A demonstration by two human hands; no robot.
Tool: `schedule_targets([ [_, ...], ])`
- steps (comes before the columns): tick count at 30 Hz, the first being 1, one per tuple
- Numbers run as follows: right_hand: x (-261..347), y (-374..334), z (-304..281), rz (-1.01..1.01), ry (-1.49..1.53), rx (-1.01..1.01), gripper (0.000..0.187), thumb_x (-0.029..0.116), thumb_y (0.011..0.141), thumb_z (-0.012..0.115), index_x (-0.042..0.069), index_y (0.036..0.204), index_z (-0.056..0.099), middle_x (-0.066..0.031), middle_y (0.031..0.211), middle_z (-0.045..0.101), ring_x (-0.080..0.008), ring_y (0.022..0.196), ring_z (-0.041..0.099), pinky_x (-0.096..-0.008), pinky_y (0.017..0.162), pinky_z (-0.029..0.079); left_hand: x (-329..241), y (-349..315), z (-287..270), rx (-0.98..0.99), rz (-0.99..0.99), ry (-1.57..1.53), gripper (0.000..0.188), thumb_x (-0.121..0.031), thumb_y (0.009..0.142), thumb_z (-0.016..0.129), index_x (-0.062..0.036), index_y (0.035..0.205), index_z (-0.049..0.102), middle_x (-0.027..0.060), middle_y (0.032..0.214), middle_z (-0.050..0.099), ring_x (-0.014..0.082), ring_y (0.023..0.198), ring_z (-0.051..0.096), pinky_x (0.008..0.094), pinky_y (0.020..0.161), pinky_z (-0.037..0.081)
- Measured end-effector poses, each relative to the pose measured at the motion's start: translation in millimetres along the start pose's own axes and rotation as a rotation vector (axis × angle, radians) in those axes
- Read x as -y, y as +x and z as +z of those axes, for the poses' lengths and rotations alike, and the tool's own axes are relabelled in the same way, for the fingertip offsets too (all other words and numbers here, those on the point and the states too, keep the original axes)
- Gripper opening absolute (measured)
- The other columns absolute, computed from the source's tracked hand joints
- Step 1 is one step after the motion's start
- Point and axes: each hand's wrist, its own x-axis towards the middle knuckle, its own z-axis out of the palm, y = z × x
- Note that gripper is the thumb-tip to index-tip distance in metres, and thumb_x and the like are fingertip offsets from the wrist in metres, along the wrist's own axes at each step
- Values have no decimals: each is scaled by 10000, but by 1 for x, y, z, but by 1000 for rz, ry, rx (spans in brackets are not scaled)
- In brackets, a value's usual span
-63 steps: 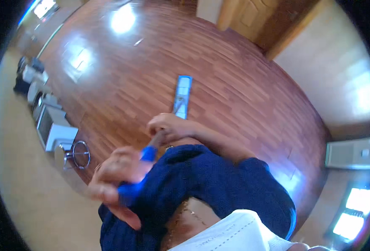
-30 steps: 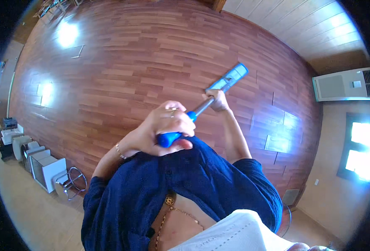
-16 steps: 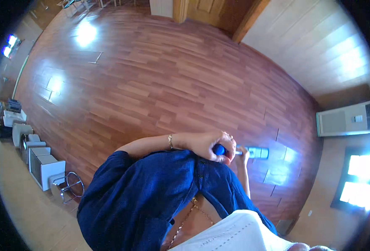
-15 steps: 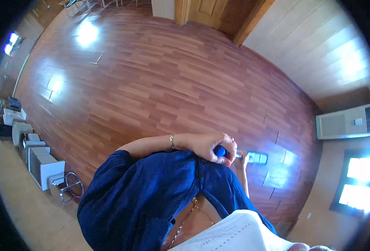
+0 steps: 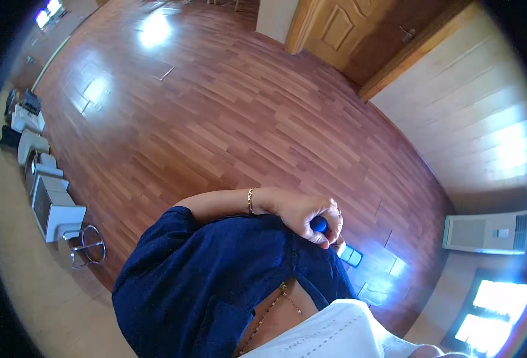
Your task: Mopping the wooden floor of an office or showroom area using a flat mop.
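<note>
My left hand (image 5: 311,216) is wrapped around the blue-capped top of a long handle in front of my body. The handle seems to belong to a flat mop, whose pale rectangular head (image 5: 351,256) shows just past my hands, low over the floor. Most of the shaft is hidden under my left hand. Lower on the shaft is my right hand (image 5: 339,244), largely covered by my left hand. Only a bit of its fingers shows, and they appear closed on the handle.
Wood-patterned floor (image 5: 215,131) spreads ahead. On the left stand white cabinets (image 5: 63,218) and a chrome-framed stool (image 5: 87,246). A wooden door (image 5: 341,30) is at the far right, a white air conditioner (image 5: 486,232) and a bright window (image 5: 493,313) at the right.
The view has turned, so the door and air conditioner sit lower. The mop head has come nearer my body, and my right hand has slipped mostly behind my left.
</note>
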Motion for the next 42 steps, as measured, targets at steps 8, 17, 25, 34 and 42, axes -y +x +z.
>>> schedule_targets([
  [8, 10, 118, 109, -231, 133, 64, 362, 105, 792, 688, 39, 618, 377, -135, 551, 395, -239, 501, 368, -388, 484, 322, -43, -55, -80, -201, -43, 201, 52, -123, 816, 696, -96, 816, 651, 14, 846, 645, 209, 846, 568, 383, 908, 351],
  [17, 13, 318, 193, -480, 170, 316, 347, 232, 765, 720, 78, 615, 447, -125, 615, 467, -318, 608, 511, -447, 561, 370, -18, -44, -154, -406, -106, 410, 60, -138, 864, 663, -96, 854, 621, 33, 866, 632, 206, 901, 586, 366, 893, 360],
  [25, 34, 486, 281, -722, -167, 562, 341, 346, 726, 748, 91, 659, 531, -114, 703, 551, -335, 717, 555, -476, 591, 390, 30, -10, -208, -823, -311, 681, 50, -106, 833, 684, -120, 858, 643, 22, 922, 657, 202, 936, 612, 420, 968, 337],
  [34, 82, 530, 425, -1146, -102, 857, 207, 310, 722, 693, 112, 686, 646, -123, 724, 635, -272, 656, 600, -420, 637, 463, 47, -4, -218, -1261, -360, 1048, 89, -95, 765, 705, -115, 823, 639, 18, 785, 640, 206, 786, 630, 416, 897, 421],
  [42, 208, 436, 455, -1309, 305, 1292, 259, 275, 731, 727, 99, 610, 580, -112, 641, 606, -312, 664, 606, -416, 637, 468, -37, 25, -185, -1444, -623, 1378, 122, -90, 715, 740, -98, 809, 664, 40, 777, 670, 177, 769, 676, 398, 820, 493],
])
